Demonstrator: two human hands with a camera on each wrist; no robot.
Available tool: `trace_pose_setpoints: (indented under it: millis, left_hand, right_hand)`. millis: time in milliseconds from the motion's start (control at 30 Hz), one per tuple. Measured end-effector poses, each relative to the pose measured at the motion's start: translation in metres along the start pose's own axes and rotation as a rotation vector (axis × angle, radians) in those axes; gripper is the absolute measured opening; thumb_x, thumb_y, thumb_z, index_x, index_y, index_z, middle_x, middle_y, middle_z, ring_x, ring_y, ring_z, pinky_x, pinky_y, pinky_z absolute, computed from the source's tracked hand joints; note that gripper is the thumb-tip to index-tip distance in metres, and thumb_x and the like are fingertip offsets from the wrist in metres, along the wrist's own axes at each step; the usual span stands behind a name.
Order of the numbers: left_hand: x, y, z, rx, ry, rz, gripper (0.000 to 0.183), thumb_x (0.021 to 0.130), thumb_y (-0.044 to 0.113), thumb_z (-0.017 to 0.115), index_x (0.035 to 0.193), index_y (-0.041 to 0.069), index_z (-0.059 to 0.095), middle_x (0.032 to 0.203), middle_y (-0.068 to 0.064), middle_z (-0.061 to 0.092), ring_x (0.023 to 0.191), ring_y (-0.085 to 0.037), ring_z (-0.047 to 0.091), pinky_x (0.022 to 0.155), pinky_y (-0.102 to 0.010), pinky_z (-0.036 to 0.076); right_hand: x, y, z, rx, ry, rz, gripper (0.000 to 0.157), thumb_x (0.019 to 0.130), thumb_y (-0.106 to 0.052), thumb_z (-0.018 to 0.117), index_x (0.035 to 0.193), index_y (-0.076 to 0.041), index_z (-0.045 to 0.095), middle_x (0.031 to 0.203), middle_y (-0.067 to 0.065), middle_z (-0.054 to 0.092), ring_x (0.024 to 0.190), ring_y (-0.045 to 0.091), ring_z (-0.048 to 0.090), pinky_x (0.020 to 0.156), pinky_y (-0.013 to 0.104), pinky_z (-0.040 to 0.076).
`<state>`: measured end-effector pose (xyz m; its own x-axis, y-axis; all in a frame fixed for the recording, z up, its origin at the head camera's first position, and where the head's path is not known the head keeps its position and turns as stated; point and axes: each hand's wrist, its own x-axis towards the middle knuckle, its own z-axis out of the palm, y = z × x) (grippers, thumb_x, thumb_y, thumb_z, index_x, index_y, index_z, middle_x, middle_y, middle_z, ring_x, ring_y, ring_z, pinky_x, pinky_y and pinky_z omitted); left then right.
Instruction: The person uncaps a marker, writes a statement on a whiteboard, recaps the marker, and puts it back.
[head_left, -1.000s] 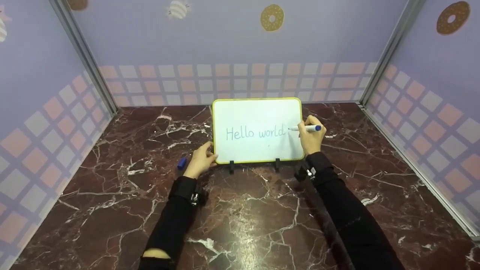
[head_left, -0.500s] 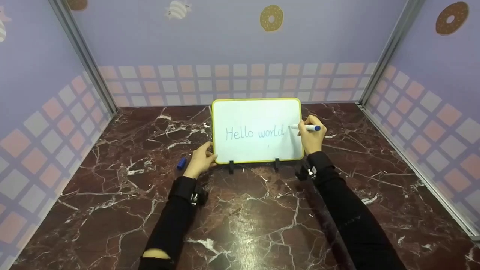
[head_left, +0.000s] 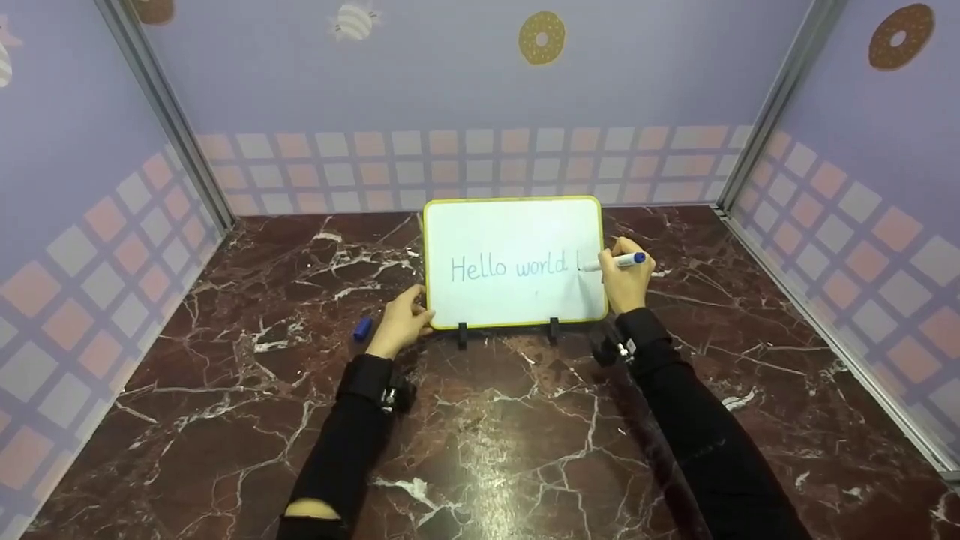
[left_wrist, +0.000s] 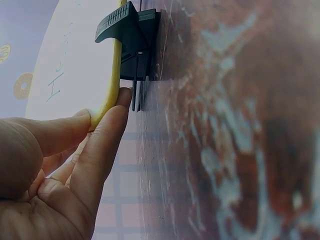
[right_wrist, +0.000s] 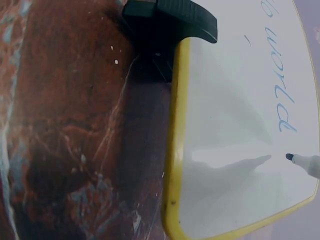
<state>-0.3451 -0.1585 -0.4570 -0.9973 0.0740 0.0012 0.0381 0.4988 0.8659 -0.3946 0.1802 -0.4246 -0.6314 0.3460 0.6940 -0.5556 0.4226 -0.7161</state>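
A whiteboard point(head_left: 510, 232) with a yellow frame stands tilted back, bearing "Hello world" in blue and a short upright stroke after it. My left hand point(head_left: 401, 322) pinches its lower left corner; in the left wrist view the thumb point(left_wrist: 65, 132) lies on the front and fingers behind the edge. My right hand point(head_left: 627, 279) grips a white marker point(head_left: 611, 262) with a blue end at the board's right side. In the right wrist view the dark marker tip point(right_wrist: 290, 157) is just past the "d", close over the board; the hand itself is out of that view.
Two black stand clips point(head_left: 462, 334) hold the board's lower edge. A blue marker cap point(head_left: 363, 328) lies left of my left hand on the dark red marbled table point(head_left: 480, 435). Patterned purple walls point(head_left: 450, 82) rise at the back and both sides.
The marker tip has moved slightly down beside the end of "world", and an upright stroke now shows there. My left hand and the board stay in place.
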Motion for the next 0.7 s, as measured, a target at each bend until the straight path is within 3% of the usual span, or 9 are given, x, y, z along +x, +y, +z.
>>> trace_pose_setpoints:
  millis: [133,367,533,700]
  left_hand:
    - [0.000,0.000,0.000,-0.004,-0.002,-0.005,0.049,0.100,0.001,0.055,0.146,-0.001,0.040,0.120,-0.033,0.060,0.106,-0.041,0.066,0.086,-0.035,0.062]
    - [0.001,0.001,0.000,-0.014,-0.002,-0.011,0.053,0.099,0.001,0.055,0.149,-0.001,0.036,0.121,-0.034,0.059,0.107,-0.041,0.066,0.087,-0.035,0.062]
    - [0.000,0.000,0.001,-0.012,-0.009,-0.009,0.052,0.100,0.002,0.055,0.149,0.000,0.036,0.122,-0.033,0.058,0.107,-0.041,0.065,0.088,-0.035,0.062]
    - [0.001,0.000,0.002,0.011,0.009,-0.001,0.047,0.100,0.002,0.055,0.145,-0.001,0.041,0.119,-0.033,0.060,0.104,-0.040,0.067,0.086,-0.035,0.062]
  right_hand:
    - [-0.001,-0.003,0.000,-0.005,-0.001,-0.008,0.041,0.082,0.013,0.055,0.056,-0.006,0.030,0.049,-0.009,0.030,0.035,-0.010,0.026,0.041,0.010,0.019]
    - [0.002,0.013,0.000,-0.018,-0.004,0.004,0.045,0.082,0.009,0.058,0.056,-0.015,0.031,0.050,-0.009,0.029,0.039,-0.001,0.029,0.045,0.018,0.020]
    - [0.003,-0.007,-0.007,0.072,0.055,0.075,0.044,0.081,0.011,0.056,0.055,-0.015,0.031,0.051,-0.013,0.027,0.046,-0.001,0.023,0.049,0.017,0.015]
    - [0.005,-0.023,-0.016,0.317,0.110,0.191,0.043,0.082,0.014,0.052,0.055,-0.013,0.034,0.047,-0.010,0.035,0.041,0.000,0.032,0.041,0.013,0.027]
